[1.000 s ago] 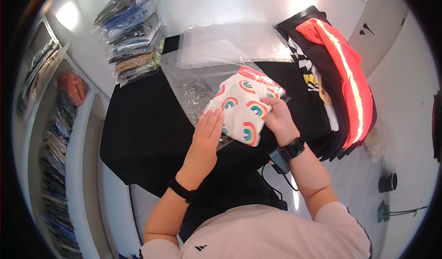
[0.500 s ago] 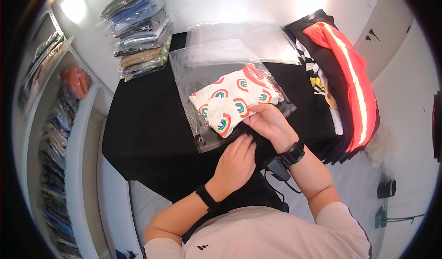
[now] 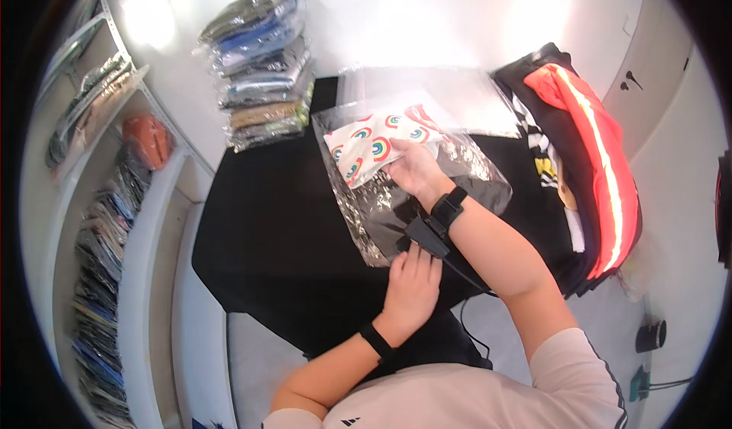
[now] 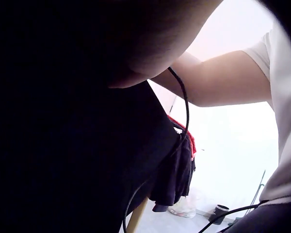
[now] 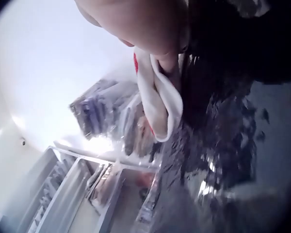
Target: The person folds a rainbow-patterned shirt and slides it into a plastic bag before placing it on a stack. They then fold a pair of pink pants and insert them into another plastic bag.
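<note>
My right hand (image 3: 418, 171) pinches the near edge of a folded white garment (image 3: 358, 145) with a rainbow print, thumb on top. The garment lies over the far part of a clear plastic bag (image 3: 381, 219) on the black-covered table. In the right wrist view, the white cloth (image 5: 155, 104) shows folded over under the fingers. My left hand (image 3: 412, 292) rests at the near edge of the bag, fingers fairly straight, fingertips partly hidden by the device on the right wrist. The left wrist view shows the underside of a hand (image 4: 150, 53) over dark cloth.
A stack of bagged garments (image 3: 263, 71) stands at the table's back left. Flat clear bags (image 3: 427, 86) lie at the back. On the right are piled clothes, with a bright orange-red garment (image 3: 587, 170) on top. Shelves (image 3: 145, 276) line the left; a cable (image 3: 473, 322) hangs in front.
The garment has moved away from the body, to the far part of the bag, with my right hand on it. My left hand has left the garment and come to the bag's near edge.
</note>
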A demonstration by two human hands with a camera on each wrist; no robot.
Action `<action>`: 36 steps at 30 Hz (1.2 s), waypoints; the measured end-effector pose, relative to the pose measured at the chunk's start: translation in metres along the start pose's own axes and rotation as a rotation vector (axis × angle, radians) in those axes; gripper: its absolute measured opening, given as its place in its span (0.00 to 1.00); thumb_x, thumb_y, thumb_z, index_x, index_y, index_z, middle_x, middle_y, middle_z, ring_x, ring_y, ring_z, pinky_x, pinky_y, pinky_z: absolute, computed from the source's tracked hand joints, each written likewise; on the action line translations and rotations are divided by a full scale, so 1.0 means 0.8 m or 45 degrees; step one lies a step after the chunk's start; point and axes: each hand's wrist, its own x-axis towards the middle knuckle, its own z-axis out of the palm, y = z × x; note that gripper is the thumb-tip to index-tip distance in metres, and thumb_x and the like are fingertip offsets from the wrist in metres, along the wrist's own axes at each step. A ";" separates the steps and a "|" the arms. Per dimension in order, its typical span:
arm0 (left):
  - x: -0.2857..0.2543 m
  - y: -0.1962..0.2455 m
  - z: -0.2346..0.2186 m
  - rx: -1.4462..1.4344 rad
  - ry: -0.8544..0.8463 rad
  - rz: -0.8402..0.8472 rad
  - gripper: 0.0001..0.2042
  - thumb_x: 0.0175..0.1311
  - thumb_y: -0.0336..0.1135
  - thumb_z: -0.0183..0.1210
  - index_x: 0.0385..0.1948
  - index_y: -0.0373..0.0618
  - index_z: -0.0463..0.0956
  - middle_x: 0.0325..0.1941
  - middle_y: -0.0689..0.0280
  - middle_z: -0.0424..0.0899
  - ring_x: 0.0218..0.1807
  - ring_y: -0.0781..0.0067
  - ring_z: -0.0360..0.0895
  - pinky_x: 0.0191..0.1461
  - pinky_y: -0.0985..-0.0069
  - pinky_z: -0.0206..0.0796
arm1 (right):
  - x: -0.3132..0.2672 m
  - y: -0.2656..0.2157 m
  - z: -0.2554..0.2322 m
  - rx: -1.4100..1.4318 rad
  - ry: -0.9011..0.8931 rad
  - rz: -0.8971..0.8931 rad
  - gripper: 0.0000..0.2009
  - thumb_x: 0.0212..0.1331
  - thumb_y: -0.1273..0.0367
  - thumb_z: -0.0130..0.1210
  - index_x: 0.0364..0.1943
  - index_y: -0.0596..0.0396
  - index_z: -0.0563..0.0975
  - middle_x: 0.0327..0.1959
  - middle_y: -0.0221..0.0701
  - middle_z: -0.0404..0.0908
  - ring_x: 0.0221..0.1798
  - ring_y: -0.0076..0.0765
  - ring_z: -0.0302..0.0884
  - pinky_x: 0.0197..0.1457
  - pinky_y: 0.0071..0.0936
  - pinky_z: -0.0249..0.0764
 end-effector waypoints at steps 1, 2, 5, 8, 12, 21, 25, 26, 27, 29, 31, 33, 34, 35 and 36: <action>0.000 0.000 0.000 0.051 0.067 0.020 0.23 0.46 0.31 0.57 0.48 0.35 0.71 0.53 0.52 0.72 0.61 0.56 0.65 0.57 0.63 0.55 | 0.016 0.001 -0.003 0.007 -0.028 -0.013 0.16 0.64 0.76 0.39 0.56 0.69 0.61 0.57 0.47 0.67 0.58 0.47 0.69 0.62 0.43 0.67; 0.000 0.000 0.001 0.067 0.067 0.025 0.25 0.46 0.31 0.56 0.50 0.34 0.70 0.54 0.51 0.71 0.61 0.56 0.65 0.57 0.64 0.55 | 0.035 0.003 -0.012 0.113 -0.020 0.018 0.17 0.65 0.75 0.38 0.56 0.69 0.60 0.58 0.48 0.66 0.60 0.47 0.67 0.63 0.43 0.65; -0.001 0.000 0.000 0.075 0.050 0.025 0.27 0.45 0.31 0.56 0.53 0.35 0.68 0.57 0.50 0.70 0.62 0.56 0.65 0.57 0.63 0.55 | 0.091 0.017 -0.053 0.121 0.006 -0.044 0.19 0.67 0.72 0.36 0.59 0.68 0.58 0.61 0.49 0.63 0.63 0.49 0.62 0.67 0.44 0.60; -0.001 -0.002 0.001 0.059 0.022 0.036 0.28 0.44 0.32 0.57 0.53 0.35 0.68 0.58 0.50 0.69 0.62 0.56 0.65 0.57 0.64 0.55 | 0.117 0.022 -0.065 0.133 0.083 -0.222 0.18 0.68 0.70 0.34 0.59 0.66 0.60 0.61 0.46 0.65 0.63 0.48 0.63 0.67 0.45 0.59; -0.003 -0.004 0.003 0.053 0.020 0.054 0.28 0.44 0.32 0.58 0.53 0.36 0.69 0.59 0.50 0.69 0.62 0.56 0.65 0.57 0.64 0.55 | 0.103 0.009 -0.030 0.375 0.039 -0.187 0.17 0.66 0.70 0.38 0.57 0.63 0.63 0.59 0.43 0.68 0.61 0.44 0.66 0.65 0.42 0.60; -0.003 -0.003 0.005 0.061 0.070 0.043 0.24 0.44 0.33 0.58 0.48 0.40 0.72 0.55 0.54 0.72 0.61 0.61 0.67 0.58 0.65 0.53 | 0.118 -0.013 -0.041 0.710 -0.463 -0.205 0.23 0.55 0.68 0.47 0.57 0.57 0.65 0.58 0.43 0.68 0.63 0.50 0.62 0.69 0.49 0.52; -0.001 -0.004 0.004 0.091 0.064 0.054 0.23 0.44 0.33 0.57 0.48 0.41 0.72 0.55 0.54 0.73 0.61 0.61 0.67 0.57 0.65 0.53 | 0.124 -0.016 -0.046 0.591 -0.288 -0.169 0.19 0.54 0.70 0.44 0.52 0.61 0.66 0.52 0.44 0.72 0.57 0.49 0.69 0.64 0.47 0.62; -0.002 -0.004 0.004 0.095 0.063 0.048 0.23 0.44 0.33 0.57 0.48 0.41 0.72 0.55 0.54 0.73 0.61 0.61 0.67 0.57 0.65 0.53 | 0.128 -0.018 -0.045 0.448 0.003 -0.218 0.19 0.54 0.71 0.44 0.51 0.62 0.66 0.51 0.44 0.73 0.54 0.49 0.71 0.60 0.46 0.66; -0.002 -0.002 0.004 0.096 0.060 0.043 0.23 0.44 0.33 0.57 0.47 0.41 0.72 0.55 0.55 0.73 0.61 0.61 0.67 0.58 0.65 0.53 | 0.136 -0.018 -0.052 0.301 0.296 -0.266 0.19 0.53 0.72 0.45 0.51 0.64 0.66 0.49 0.44 0.74 0.51 0.49 0.74 0.57 0.45 0.69; -0.001 -0.002 0.002 0.096 0.051 0.042 0.23 0.44 0.33 0.57 0.47 0.41 0.72 0.55 0.55 0.73 0.61 0.61 0.67 0.57 0.65 0.53 | 0.195 -0.005 -0.121 0.025 0.432 -0.340 0.17 0.51 0.75 0.46 0.47 0.65 0.68 0.44 0.45 0.76 0.44 0.48 0.77 0.47 0.41 0.74; -0.001 -0.002 0.003 0.101 0.046 0.038 0.22 0.45 0.32 0.57 0.47 0.41 0.72 0.55 0.55 0.73 0.61 0.61 0.67 0.57 0.65 0.53 | 0.202 -0.005 -0.127 -0.247 0.279 -0.518 0.16 0.46 0.79 0.46 0.43 0.65 0.70 0.41 0.44 0.76 0.44 0.50 0.75 0.53 0.41 0.71; -0.002 -0.003 0.005 0.100 0.054 0.041 0.22 0.45 0.32 0.57 0.47 0.40 0.72 0.56 0.54 0.72 0.61 0.61 0.67 0.58 0.65 0.53 | 0.186 -0.002 -0.100 -0.240 0.767 -0.443 0.17 0.45 0.79 0.48 0.44 0.65 0.70 0.40 0.43 0.76 0.46 0.49 0.75 0.53 0.40 0.71; -0.003 -0.003 0.005 0.100 0.050 0.042 0.22 0.45 0.32 0.57 0.47 0.40 0.72 0.56 0.54 0.72 0.61 0.61 0.67 0.58 0.65 0.53 | 0.163 -0.011 -0.088 -0.195 0.496 -0.558 0.16 0.46 0.78 0.49 0.44 0.64 0.71 0.41 0.40 0.77 0.45 0.46 0.76 0.50 0.39 0.73; -0.002 -0.003 0.004 0.102 0.063 0.044 0.22 0.45 0.32 0.57 0.47 0.40 0.72 0.56 0.54 0.72 0.61 0.61 0.67 0.58 0.65 0.52 | 0.144 -0.019 -0.079 -0.150 0.222 -0.668 0.16 0.47 0.76 0.50 0.44 0.62 0.73 0.42 0.38 0.78 0.44 0.42 0.77 0.47 0.38 0.74; -0.001 -0.002 0.004 0.104 0.078 0.047 0.22 0.45 0.32 0.57 0.48 0.40 0.72 0.57 0.53 0.72 0.61 0.61 0.67 0.58 0.65 0.52 | 0.132 -0.026 -0.071 -0.104 -0.055 -0.774 0.15 0.48 0.75 0.52 0.44 0.61 0.74 0.43 0.36 0.78 0.43 0.39 0.78 0.43 0.36 0.76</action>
